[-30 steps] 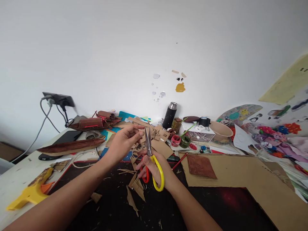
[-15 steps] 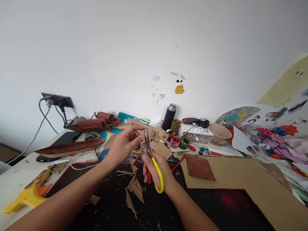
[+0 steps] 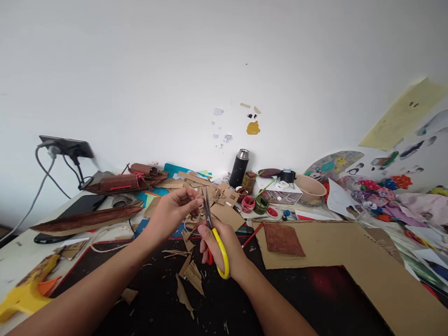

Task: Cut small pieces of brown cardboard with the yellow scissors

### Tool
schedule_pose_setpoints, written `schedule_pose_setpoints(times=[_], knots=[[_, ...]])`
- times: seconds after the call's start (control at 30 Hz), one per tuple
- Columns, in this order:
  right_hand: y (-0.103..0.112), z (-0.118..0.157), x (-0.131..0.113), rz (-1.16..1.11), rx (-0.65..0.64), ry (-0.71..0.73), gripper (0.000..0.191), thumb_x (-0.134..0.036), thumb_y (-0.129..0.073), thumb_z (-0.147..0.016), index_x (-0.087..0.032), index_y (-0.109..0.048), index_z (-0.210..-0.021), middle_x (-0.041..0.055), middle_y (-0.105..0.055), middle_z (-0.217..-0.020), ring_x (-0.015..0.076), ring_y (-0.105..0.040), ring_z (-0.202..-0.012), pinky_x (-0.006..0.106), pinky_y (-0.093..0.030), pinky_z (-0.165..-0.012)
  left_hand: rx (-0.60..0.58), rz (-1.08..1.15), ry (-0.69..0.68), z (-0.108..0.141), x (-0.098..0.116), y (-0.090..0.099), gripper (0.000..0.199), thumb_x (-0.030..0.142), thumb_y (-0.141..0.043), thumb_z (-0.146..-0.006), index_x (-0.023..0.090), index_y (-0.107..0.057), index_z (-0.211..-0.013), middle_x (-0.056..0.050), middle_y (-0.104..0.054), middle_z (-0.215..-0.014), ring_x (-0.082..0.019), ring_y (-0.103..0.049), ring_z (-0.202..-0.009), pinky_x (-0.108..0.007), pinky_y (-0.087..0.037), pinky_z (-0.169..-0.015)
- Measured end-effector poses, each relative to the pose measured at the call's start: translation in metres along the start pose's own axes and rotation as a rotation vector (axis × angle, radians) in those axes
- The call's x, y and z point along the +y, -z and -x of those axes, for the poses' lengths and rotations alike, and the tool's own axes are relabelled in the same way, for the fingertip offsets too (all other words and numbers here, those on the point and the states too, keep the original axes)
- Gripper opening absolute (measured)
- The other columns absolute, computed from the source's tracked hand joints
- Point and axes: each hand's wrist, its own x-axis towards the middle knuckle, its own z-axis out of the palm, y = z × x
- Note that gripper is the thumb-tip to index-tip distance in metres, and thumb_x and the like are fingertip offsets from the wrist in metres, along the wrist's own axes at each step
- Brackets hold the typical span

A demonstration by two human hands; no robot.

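Observation:
Scissors (image 3: 220, 249) with one yellow and one red handle are held in my right hand (image 3: 229, 247), their blades slightly parted and pointing up and away. My left hand (image 3: 172, 210) is just left of the blade tips, thumb and fingers pinched together. Whatever lies between those fingertips is too small to make out against the brown scraps behind. Beyond both hands is a heap of cut cardboard scraps (image 3: 224, 193). More torn cardboard strips (image 3: 194, 277) lie on the black mat (image 3: 154, 298) below my hands.
A yellow glue gun (image 3: 28, 289) and a brown-painted cardboard boat shape (image 3: 91, 219) lie on the left. Behind stand a black flask (image 3: 240, 169) and paint jars (image 3: 261, 205). At right, a large cardboard sheet (image 3: 325, 242) carries a brown painted square (image 3: 284, 239).
The view has swung a little to the right, so everything appears shifted left. Both hands keep nearly the same pose, the left pinched near the scissor tips.

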Motion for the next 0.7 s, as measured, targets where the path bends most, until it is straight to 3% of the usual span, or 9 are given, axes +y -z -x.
schedule_pose_setpoints(times=[0.47,0.7], knots=[[-0.001,0.001,0.001,0.034,-0.008,-0.027,0.051,-0.072,-0.053,-0.102,-0.022,-0.064,-0.105,-0.0038,-0.061,-0.061,0.0138,-0.062,-0.043,0.02,-0.043,-0.042,-0.048,-0.015,0.034,0.003,0.006,-0.005,0.024,0.042,-0.071,-0.085,0.021,-0.06,-0.083,0.001,-0.064,-0.067,-0.017,-0.062,-0.064,-0.03,-0.05,-0.062],[0.001,0.002,-0.011,0.077,-0.028,-0.073,0.05,-0.072,-0.054,-0.101,-0.023,-0.062,-0.107,-0.003,-0.062,-0.061,0.0151,-0.062,-0.044,0.021,-0.044,-0.043,-0.071,0.006,0.051,0.003,0.007,-0.006,0.023,0.038,-0.072,-0.082,0.021,-0.057,-0.082,0.003,-0.061,-0.068,-0.016,-0.06,-0.063,-0.03,-0.049,-0.062]])
